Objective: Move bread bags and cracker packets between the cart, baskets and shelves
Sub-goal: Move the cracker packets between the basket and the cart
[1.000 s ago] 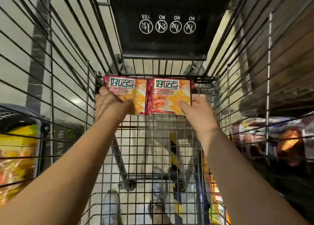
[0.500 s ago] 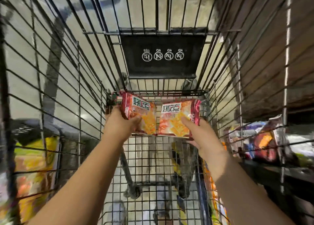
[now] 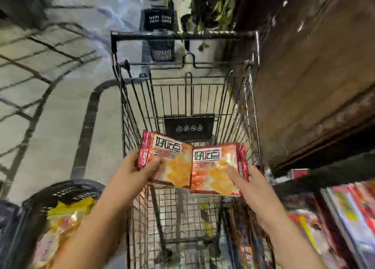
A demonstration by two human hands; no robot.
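Near left: dark basket [image 3: 67, 189] holding yellow bags. Centre: left grip [image 3: 129, 177] clamped on the left cracker packet [image 3: 168, 157], right grip [image 3: 251, 187] clamped on the right cracker packet [image 3: 215, 167]. The packets are held side by side, edges meeting, above the wire cart [image 3: 182, 98].

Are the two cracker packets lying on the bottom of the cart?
No, the left hand grips the left cracker packet and the right hand the right cracker packet, both held up over the cart.
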